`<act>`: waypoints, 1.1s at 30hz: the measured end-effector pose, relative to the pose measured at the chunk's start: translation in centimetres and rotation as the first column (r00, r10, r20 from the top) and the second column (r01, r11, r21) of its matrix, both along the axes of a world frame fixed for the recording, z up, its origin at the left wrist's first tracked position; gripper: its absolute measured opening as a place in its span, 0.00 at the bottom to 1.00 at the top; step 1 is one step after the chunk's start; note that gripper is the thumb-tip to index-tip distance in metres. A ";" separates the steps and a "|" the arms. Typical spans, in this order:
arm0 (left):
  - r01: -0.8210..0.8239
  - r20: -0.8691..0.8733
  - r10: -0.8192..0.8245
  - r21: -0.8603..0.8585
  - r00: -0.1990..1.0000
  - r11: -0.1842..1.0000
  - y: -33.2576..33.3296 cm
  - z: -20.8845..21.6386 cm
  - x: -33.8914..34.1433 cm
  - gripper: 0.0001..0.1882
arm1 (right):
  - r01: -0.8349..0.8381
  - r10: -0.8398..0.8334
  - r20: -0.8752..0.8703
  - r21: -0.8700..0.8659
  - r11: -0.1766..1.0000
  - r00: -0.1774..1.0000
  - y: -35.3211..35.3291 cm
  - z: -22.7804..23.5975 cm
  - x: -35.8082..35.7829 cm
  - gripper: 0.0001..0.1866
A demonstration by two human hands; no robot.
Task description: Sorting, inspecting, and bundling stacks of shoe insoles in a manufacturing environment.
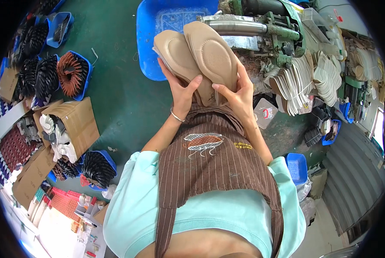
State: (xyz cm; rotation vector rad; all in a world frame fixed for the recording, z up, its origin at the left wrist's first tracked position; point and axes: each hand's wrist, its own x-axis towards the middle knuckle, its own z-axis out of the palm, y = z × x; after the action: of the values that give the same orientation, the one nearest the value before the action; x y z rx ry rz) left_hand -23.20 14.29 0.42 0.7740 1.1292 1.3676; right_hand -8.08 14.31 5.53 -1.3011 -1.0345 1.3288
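Note:
Two stacks of beige insoles are held up in front of my brown striped apron, over the edge of a blue basin (pixel 146 60). My left hand (pixel 181 92) wraps round the left stack of insoles (pixel 177 49), thumb on top near the heel end. Around the right stack of insoles (pixel 211 53) closes my right hand (pixel 241 94), its thumb also pressed on the top. The stacks lean together, the right one partly overlapping the left. Oval stitched pads show on the upper faces. Most fingers are hidden beneath the stacks.
A green machine with metal rollers (pixel 248 29) stands just right of the basin. Beside it lie tied bundles of pale insoles (pixel 293 86). At the left are blue baskets of dark pieces (pixel 100 170) and a cardboard box (pixel 78 124) on the green floor (pixel 115 103).

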 end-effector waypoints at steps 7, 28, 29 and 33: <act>-0.050 -0.093 0.058 0.090 0.994 0.995 0.1 0.2 0.4 0.63 | 0.071 -0.071 0.031 0.016 0.997 0.997 -1.7 -1.7 0.7 0.30; -0.027 0.379 0.128 -0.262 0.917 0.965 0.0 -0.5 -5.8 0.34 | 0.320 -0.322 0.008 0.085 0.944 0.947 -2.5 -5.1 2.3 0.20; -0.012 0.369 0.115 -0.272 0.922 0.962 -0.1 -0.4 -5.8 0.35 | 0.353 -0.353 -0.128 -0.020 0.935 0.927 -1.9 -5.7 2.2 0.18; 0.060 0.391 0.051 -0.267 0.919 0.962 -0.4 0.5 -5.0 0.36 | 0.219 -0.220 -0.004 0.072 0.973 0.976 2.1 -11.0 5.5 0.09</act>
State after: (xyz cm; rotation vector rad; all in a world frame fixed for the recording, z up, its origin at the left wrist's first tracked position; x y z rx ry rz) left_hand -28.25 13.87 0.91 0.2793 0.9635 1.2578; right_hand -2.60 16.42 -5.44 -1.3233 -0.9038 1.1129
